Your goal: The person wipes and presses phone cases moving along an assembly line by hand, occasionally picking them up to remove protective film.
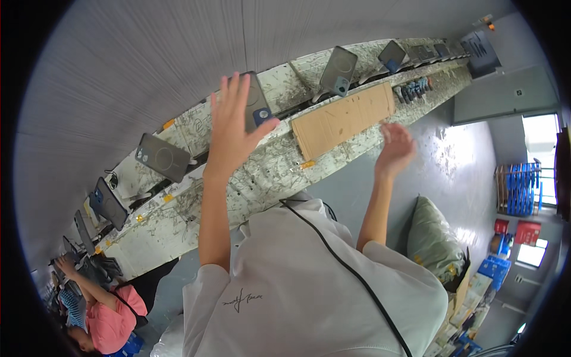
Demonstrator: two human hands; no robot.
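My left hand (229, 134) is raised over the workbench, fingers stretched and spread, nothing in its grasp. Partly behind it is a dark phone case (257, 98) with a ring mark and a blue camera area; whether the fingertips touch it I cannot tell. Off the bench's near edge, by the right end of a flat cardboard piece (345, 119), hovers my right hand (397, 149), fingers loosely bent and holding nothing visible. Another dark phone case (163, 157) leans to the left of my left hand, and one more (339, 70) stands tilted beyond the cardboard.
More phone cases (392, 56) stand in a row along the worn white bench (238, 205). Small dark-and-blue items (413, 89) lie right of the cardboard. A co-worker in a pink top (116, 315) works at the lower left. A stuffed sack (434, 232) sits on the floor.
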